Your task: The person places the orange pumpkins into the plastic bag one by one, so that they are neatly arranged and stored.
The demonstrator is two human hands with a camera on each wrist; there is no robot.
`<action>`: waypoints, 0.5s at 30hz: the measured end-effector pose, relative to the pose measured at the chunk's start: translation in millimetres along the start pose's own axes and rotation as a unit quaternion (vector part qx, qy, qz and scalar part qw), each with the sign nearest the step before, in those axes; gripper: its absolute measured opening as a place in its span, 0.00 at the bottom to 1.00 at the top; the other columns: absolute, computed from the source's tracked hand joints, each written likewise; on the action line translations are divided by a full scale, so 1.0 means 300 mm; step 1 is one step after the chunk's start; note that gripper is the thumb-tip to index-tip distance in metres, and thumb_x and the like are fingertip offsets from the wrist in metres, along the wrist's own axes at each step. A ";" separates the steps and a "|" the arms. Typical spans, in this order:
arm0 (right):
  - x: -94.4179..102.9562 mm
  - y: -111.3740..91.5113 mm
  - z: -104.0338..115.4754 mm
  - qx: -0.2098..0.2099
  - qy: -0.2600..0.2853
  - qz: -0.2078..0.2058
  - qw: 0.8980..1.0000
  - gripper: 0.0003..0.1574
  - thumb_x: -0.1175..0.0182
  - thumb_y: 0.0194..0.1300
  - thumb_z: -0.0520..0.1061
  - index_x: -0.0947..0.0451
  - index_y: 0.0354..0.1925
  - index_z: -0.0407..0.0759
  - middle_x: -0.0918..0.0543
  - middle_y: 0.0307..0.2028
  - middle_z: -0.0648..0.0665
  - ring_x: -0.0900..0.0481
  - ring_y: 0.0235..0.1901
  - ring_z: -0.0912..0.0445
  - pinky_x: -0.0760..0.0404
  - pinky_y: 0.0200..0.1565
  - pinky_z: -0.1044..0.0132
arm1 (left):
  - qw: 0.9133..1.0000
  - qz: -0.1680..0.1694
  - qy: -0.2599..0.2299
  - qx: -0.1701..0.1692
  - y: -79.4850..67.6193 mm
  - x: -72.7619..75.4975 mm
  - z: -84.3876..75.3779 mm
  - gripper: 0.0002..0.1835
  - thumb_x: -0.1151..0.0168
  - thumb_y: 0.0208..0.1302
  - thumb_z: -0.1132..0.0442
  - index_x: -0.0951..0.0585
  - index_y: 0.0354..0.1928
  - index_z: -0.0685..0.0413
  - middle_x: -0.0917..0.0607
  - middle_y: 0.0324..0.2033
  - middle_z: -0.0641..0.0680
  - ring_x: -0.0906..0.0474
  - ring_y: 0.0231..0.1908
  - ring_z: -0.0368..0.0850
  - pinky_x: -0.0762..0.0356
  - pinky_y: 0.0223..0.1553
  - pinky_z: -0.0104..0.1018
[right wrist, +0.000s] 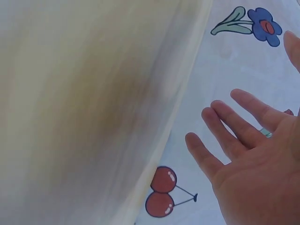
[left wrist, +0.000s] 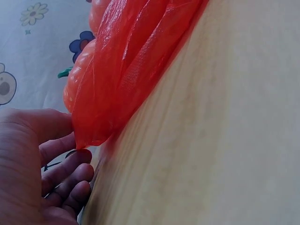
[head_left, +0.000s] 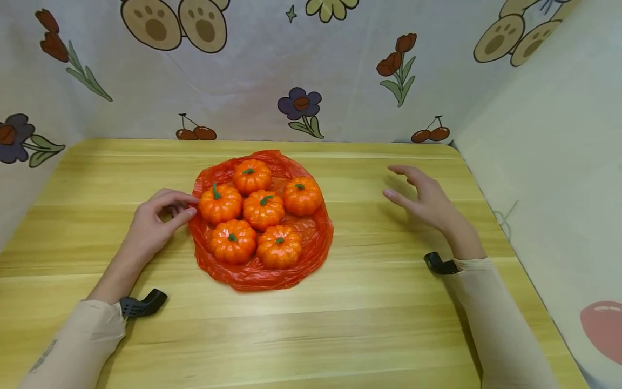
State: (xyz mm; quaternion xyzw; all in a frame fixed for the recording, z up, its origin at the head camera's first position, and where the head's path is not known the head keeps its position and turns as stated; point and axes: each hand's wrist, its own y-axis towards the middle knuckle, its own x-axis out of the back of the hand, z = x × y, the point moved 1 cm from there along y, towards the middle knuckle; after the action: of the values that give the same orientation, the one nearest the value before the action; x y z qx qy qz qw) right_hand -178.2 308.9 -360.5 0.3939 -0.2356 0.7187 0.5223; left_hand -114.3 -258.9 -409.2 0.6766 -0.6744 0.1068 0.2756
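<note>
Several small orange pumpkins (head_left: 263, 209) with green stems sit together on a red plastic bag (head_left: 318, 246), its crumpled rim spread round them on the table. At the bag's left side my left hand (head_left: 154, 219) pinches the rim between thumb and fingers. In the left wrist view, the red plastic (left wrist: 108, 98) comes to a point at the fingertips of my left hand (left wrist: 28, 164), and a pumpkin (left wrist: 79, 77) shows behind it. My right hand (head_left: 427, 200) hovers over the table, right of the bag, fingers spread and holding nothing.
The wooden table (head_left: 243, 346) meets a patterned cloth (head_left: 233, 92) of flowers and cherries at its back edge. A pale wall (head_left: 549, 178) runs along the right side. Each wrist wears a black mount (head_left: 146, 303).
</note>
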 end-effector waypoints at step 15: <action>0.021 -0.200 0.016 -0.015 -0.054 -0.021 0.998 0.44 0.36 0.75 0.57 0.39 0.80 0.44 0.37 0.78 0.36 0.42 0.78 0.35 0.42 0.72 0.29 | 0.999 -0.034 -0.004 0.009 -0.085 0.093 0.022 0.12 0.32 0.72 0.67 0.13 0.54 0.60 0.16 0.46 0.50 0.25 0.42 0.39 0.28 0.42 0.19</action>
State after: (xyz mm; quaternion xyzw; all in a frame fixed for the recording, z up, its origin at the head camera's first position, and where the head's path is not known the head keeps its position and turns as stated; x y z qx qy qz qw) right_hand -121.3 329.6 -356.9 0.4288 -0.2658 0.6817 0.5299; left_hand -89.1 -287.6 -406.1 0.7021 -0.6511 0.1002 0.2704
